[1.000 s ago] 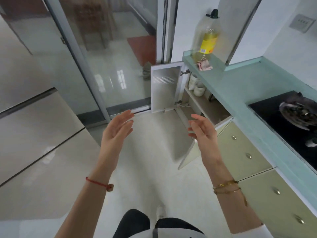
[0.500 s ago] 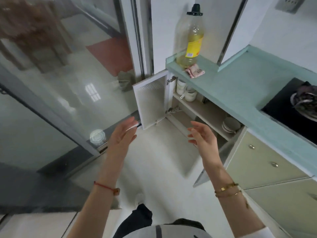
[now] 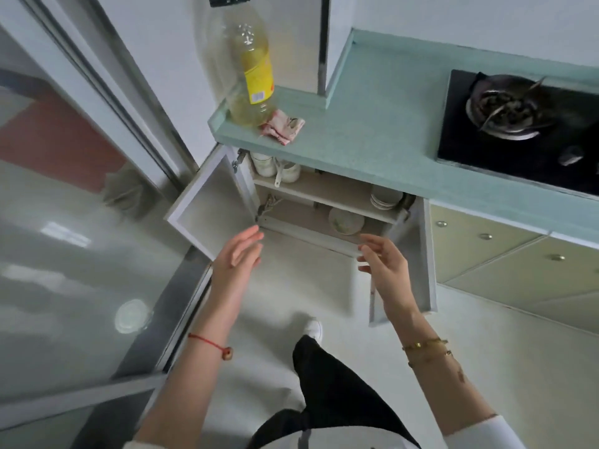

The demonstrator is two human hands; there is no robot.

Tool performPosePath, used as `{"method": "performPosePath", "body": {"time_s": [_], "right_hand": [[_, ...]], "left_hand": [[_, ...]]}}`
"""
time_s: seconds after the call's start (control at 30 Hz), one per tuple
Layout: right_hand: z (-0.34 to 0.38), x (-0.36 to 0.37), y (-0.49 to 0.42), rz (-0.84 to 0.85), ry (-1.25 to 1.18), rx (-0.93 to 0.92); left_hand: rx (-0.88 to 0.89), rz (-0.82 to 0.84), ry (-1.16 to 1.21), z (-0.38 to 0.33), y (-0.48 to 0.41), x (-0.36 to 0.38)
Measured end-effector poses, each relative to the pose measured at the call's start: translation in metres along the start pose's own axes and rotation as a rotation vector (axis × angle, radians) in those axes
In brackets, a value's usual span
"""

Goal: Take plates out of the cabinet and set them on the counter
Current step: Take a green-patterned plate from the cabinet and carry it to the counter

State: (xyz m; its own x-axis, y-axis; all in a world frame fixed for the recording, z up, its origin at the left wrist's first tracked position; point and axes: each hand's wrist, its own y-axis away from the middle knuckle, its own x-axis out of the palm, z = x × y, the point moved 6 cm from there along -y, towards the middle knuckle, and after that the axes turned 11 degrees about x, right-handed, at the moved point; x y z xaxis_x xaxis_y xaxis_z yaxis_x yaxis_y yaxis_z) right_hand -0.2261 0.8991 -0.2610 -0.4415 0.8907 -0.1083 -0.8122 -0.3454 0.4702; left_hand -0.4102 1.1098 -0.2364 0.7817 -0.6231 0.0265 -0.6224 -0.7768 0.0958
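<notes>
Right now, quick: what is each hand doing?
Left hand: open, holding nothing.
Right hand: open, fingers relaxed, holding nothing.

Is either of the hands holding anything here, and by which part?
Nothing is held. The left hand and right hand are both open and empty, reaching toward the open cabinet; the plates inside sit untouched.

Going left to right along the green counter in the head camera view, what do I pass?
oil bottle → pink cloth → black gas hob
</notes>
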Motion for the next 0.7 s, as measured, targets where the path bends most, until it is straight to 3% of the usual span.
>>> {"method": "performPosePath", "body": {"time_s": [0.33, 0.7], "right_hand": [[-0.056, 0.027, -0.157, -0.181, 0.106, 0.194], [-0.263, 0.053, -0.42, -0.311, 0.347, 0.267]], "left_hand": [[-0.144, 0.172, -0.167, 0.127, -0.172, 0.041], [-0.169, 0.342, -0.406, 0.417, -0.341, 0.115]]}}
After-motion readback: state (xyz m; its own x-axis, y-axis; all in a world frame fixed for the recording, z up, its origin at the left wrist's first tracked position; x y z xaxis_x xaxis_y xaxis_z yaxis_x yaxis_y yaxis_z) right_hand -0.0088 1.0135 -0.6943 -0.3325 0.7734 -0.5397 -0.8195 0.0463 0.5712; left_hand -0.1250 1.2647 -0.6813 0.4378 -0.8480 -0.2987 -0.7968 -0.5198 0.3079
